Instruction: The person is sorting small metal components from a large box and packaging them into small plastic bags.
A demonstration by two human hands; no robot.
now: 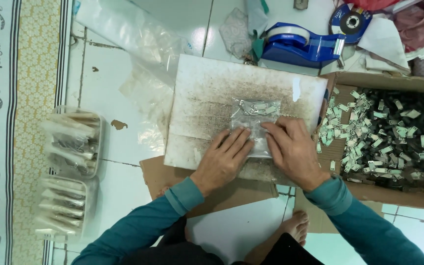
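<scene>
Both hands, left hand point(224, 157) and right hand point(293, 149), press flat with fingers released on the small clear plastic bag of metal zipper pulls point(255, 122) atop the stained white board point(207, 98); best keep pulls bunched away from the open end.

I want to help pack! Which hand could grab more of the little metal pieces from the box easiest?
Probably the right hand. It rests on the small clear bag at the side nearest the cardboard box of small metal pieces. The left hand lies flat on the bag's other side, farther from the box.
</scene>
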